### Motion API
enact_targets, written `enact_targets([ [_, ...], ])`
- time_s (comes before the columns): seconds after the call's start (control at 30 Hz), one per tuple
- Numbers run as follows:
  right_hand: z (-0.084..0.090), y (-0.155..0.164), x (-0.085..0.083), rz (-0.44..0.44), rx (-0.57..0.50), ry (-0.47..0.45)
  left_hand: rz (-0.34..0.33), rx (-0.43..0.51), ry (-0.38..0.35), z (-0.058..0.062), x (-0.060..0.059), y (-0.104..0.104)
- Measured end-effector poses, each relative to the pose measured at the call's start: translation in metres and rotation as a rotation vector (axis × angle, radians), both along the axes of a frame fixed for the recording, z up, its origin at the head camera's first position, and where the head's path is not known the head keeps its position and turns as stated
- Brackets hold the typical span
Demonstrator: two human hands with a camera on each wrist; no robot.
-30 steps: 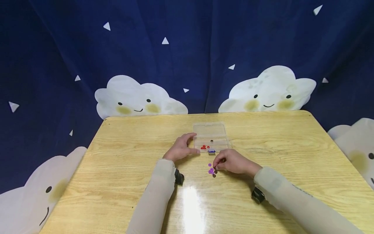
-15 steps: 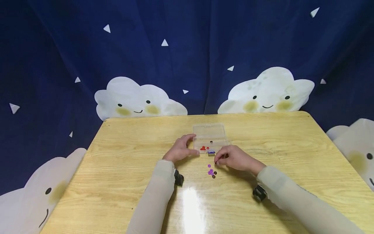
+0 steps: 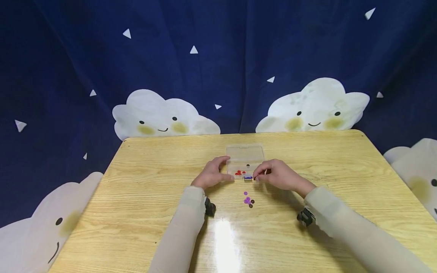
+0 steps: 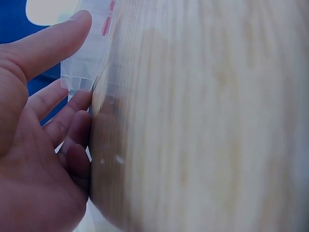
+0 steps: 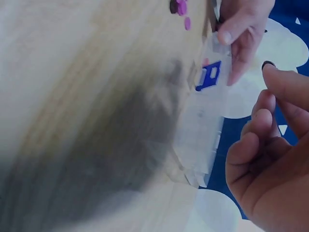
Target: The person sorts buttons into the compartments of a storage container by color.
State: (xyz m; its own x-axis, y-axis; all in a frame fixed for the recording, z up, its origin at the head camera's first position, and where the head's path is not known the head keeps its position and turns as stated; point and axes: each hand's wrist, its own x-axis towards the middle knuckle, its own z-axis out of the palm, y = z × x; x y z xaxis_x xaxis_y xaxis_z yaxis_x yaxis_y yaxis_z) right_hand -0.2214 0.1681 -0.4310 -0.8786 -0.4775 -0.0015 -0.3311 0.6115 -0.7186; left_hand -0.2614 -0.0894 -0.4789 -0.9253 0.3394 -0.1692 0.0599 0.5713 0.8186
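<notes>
A clear plastic box lies with its lid raised near the middle of the table. My left hand grips its left end, thumb at the front edge and fingers toward the back. Just off the box's front right corner, my right hand pinches a small dark button between thumb and forefinger. Inside the box are several red buttons at the left and one dark button farther back. Several purple buttons and dark buttons lie on the table in front.
A blue latch-like piece sits on the box's front side. The wooden table reaches back to a dark blue curtain with white cloud prints. A bright reflection shows on the tabletop near the front.
My right hand has lifted the dark button from the group on the table and carried it forward to the box's front right. My left hand has stayed at the box.
</notes>
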Motion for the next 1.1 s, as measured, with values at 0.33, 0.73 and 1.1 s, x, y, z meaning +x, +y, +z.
enact_targets([
  [0.33, 0.011, -0.001, -0.019, -0.072, 0.006, 0.067, -0.003, -0.018, 0.002, 0.002, 0.001, 0.000],
  [0.73, 0.013, -0.003, -0.037, -0.112, 0.098, 0.091, -0.002, -0.018, -0.007, 0.002, 0.000, 0.001],
  [1.1, 0.004, -0.001, -0.053, -0.162, 0.136, 0.060, -0.008, 0.006, -0.007, 0.000, 0.001, 0.000],
])
